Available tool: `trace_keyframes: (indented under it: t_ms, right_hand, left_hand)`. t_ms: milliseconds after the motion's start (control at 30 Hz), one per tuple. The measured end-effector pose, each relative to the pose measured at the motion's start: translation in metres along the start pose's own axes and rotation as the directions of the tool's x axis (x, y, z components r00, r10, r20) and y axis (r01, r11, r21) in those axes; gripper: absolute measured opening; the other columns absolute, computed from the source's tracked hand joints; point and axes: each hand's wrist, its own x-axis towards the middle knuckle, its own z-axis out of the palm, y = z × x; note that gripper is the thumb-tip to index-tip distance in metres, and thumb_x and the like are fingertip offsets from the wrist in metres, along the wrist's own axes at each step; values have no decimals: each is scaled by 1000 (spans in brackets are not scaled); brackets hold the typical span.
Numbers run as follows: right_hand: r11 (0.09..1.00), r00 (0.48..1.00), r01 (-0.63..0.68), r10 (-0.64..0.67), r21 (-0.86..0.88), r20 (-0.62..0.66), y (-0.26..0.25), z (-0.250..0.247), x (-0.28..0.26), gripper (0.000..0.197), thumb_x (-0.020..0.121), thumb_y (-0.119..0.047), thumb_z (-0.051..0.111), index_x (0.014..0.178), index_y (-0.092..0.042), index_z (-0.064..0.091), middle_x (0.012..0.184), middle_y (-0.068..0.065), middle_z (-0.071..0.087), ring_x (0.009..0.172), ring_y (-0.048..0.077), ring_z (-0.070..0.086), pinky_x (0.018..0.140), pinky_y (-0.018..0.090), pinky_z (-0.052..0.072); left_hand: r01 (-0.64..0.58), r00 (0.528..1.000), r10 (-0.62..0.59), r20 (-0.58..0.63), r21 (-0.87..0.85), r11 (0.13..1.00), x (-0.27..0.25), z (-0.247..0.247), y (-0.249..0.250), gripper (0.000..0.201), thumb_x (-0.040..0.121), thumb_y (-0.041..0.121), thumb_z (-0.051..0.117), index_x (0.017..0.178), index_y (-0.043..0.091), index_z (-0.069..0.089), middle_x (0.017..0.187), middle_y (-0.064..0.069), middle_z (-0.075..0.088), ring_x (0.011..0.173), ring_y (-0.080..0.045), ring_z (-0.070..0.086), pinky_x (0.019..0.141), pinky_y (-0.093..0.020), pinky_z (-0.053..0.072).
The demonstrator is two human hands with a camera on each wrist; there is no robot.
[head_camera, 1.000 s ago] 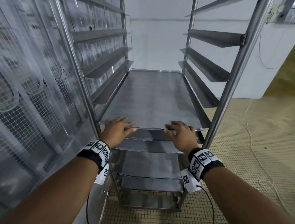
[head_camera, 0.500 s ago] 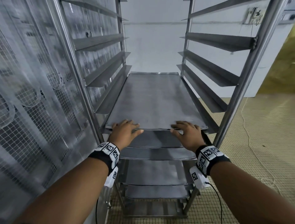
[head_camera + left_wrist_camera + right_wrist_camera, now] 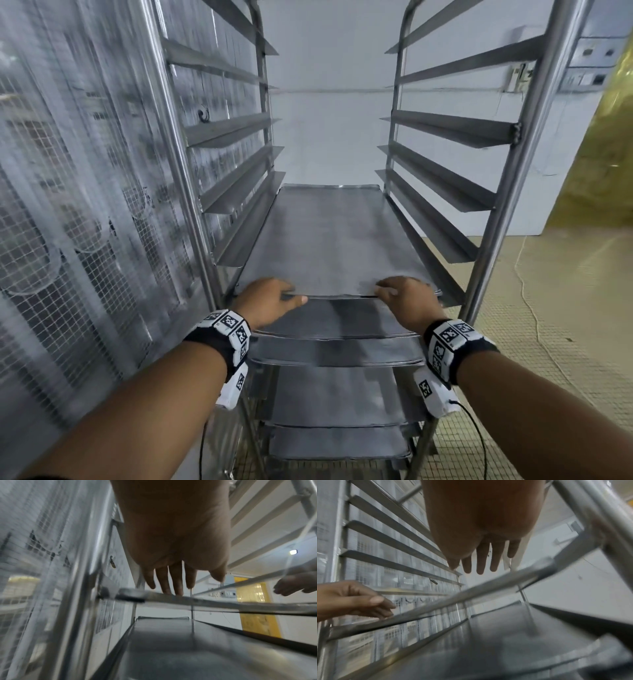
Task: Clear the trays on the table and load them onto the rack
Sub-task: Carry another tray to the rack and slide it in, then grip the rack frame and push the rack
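A flat steel tray [image 3: 329, 240] lies on a pair of runners in the steel rack [image 3: 513, 171]. My left hand [image 3: 267, 298] is at the left part of its near edge. Its fingers [image 3: 169, 582] are straight and touch the tray's rim [image 3: 205, 601]. My right hand [image 3: 407, 301] is at the right part of the same edge, with straight fingers [image 3: 481, 563] just above the rim [image 3: 471, 592]. Neither hand curls round anything. Lower runners carry more trays [image 3: 335, 325], one seen close from below [image 3: 188, 649].
A wire-mesh panel [image 3: 68, 205] stands close on the left of the rack. Bare runners [image 3: 445, 192] line both sides above the tray. To the right lies tiled floor [image 3: 565, 342] with a thin cable [image 3: 534, 308], and a yellow surface [image 3: 599, 154] beyond.
The tray sits a little deeper between the runners, and both hands have followed its near edge. The head view has lifted and shows more of the upper runners.
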Motion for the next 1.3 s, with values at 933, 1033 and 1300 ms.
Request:
trace_keyframes:
  t_ms: [933, 1033, 1300]
  right_hand:
    - [870, 655, -89, 418, 485, -629, 15, -181, 70, 48, 105, -51, 33, 114, -5, 38, 80, 18, 54, 73, 35, 47, 65, 40, 33]
    - [881, 637, -70, 400, 467, -659, 21, -179, 76, 48, 105, -50, 34, 113, -3, 39, 78, 19, 54, 71, 36, 48, 63, 40, 34]
    - [905, 640, -58, 358, 422, -679, 33, -174, 98, 49, 105, -50, 34, 115, -2, 39, 76, 20, 55, 69, 39, 52, 62, 41, 37]
  left_hand:
    - [-104, 446, -389, -806, -478, 872, 22, -179, -16, 59, 102, 57, 31, 147, 18, 28, 92, -7, 65, 74, -30, 61, 65, -38, 45]
    - [-115, 407, -389, -827, -469, 876, 24, -179, -15, 57, 103, 55, 33, 144, 14, 33, 91, -4, 60, 73, -26, 56, 66, -38, 44]
    - [-117, 355, -376, -856, -440, 890, 49, -177, -24, 61, 100, 63, 33, 133, 13, 39, 83, -16, 65, 67, -38, 61, 57, -44, 50]
